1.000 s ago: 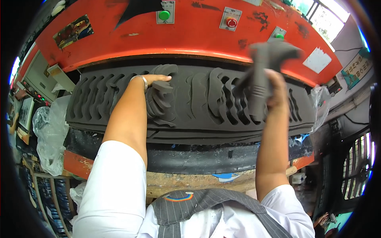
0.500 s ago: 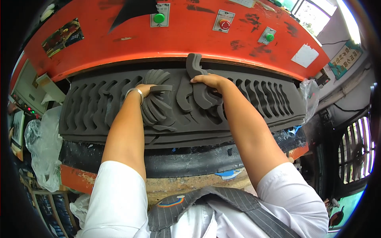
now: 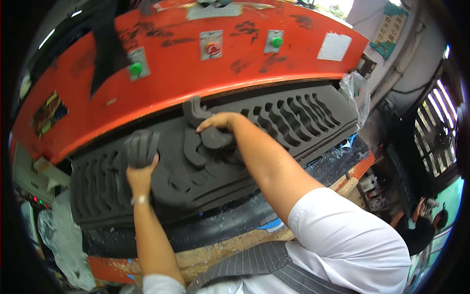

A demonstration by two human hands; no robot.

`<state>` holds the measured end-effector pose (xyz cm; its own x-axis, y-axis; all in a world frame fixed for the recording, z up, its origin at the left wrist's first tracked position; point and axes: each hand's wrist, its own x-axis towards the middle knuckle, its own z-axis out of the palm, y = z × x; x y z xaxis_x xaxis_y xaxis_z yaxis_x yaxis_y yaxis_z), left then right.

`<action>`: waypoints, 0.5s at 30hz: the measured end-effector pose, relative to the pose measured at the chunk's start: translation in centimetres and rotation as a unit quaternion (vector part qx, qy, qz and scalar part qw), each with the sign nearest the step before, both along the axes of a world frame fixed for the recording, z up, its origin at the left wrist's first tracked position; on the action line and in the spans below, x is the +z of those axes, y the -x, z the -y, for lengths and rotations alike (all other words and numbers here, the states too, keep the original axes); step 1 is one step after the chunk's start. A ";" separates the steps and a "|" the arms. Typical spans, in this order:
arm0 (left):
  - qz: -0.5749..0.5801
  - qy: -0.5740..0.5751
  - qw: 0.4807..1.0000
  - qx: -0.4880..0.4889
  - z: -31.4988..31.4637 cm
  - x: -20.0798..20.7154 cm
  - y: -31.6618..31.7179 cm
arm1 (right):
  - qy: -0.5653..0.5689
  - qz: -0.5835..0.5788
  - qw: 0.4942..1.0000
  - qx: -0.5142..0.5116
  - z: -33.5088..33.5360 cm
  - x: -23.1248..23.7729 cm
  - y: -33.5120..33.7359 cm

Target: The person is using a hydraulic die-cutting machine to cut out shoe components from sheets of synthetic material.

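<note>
My left hand (image 3: 141, 180) is closed around a bunch of dark grey foam strips (image 3: 141, 148), its thumb along their right side. They stand pressed together above a thick dark foam sheet (image 3: 345, 109) with rows of wavy slots. Over the middle of the sheet, my right hand (image 3: 219, 121) grips a curved foam piece (image 3: 214, 139), its fingers partly hidden behind it. An S-shaped foam piece (image 3: 195, 109) sticks up just beyond the right fingertips. Another bent foam piece (image 3: 193, 148) lies on the sheet between my hands.
Behind the sheet rises an orange machine front (image 3: 171, 73) with a red button (image 3: 212, 48) and green buttons (image 3: 136, 69). A black padded edge (image 3: 230, 215) runs in front. Clear plastic bags hang at the left (image 3: 63, 245) and right (image 3: 356, 93). Another person (image 3: 416, 230) is at far right.
The view has swung and tilted, shifting the sheet. The fanned strips beside my left hand are now bunched together in its grip. My right hand stays at the curved pieces.
</note>
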<state>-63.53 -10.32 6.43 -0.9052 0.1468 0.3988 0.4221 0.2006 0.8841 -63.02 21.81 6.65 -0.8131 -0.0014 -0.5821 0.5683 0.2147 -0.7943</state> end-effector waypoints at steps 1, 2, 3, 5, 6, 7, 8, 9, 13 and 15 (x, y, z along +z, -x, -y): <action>-0.021 0.036 0.999 0.001 0.8 2.6 -2.1 | 0.006 -0.015 1.000 0.010 0.3 0.1 0.3; -0.015 0.017 0.997 -0.071 1.4 5.4 -3.4 | -0.016 -0.054 0.998 0.022 1.1 0.6 0.9; -0.005 0.069 0.994 -0.083 0.6 9.4 -5.2 | -0.038 -0.085 0.995 0.027 2.0 1.0 1.3; 0.146 0.144 0.969 -0.137 -3.3 14.3 -5.5 | -0.075 -0.120 0.989 0.052 2.6 0.8 1.9; 0.139 0.165 0.953 -0.214 -11.7 13.1 -4.2 | -0.220 -0.304 0.901 0.218 -8.2 -2.4 0.9; 0.145 0.225 0.940 -0.210 -15.0 10.0 -1.0 | -0.249 -0.323 0.891 0.201 -9.0 -4.1 0.6; 0.124 0.285 0.935 -0.168 -12.5 9.0 1.1 | -0.121 -0.252 0.957 0.070 -3.4 -2.6 1.2; 0.148 0.293 0.921 -0.208 -13.3 6.6 3.4 | -0.062 -0.252 0.966 0.001 -3.9 -3.3 0.4; 0.088 0.279 0.917 -0.270 -20.2 4.7 2.0 | 0.192 -0.483 0.842 -0.147 -9.9 -6.1 -6.2; 0.091 0.298 0.910 -0.273 -23.0 11.7 -4.6 | 0.344 -0.487 0.794 -0.116 -10.9 -2.4 -9.8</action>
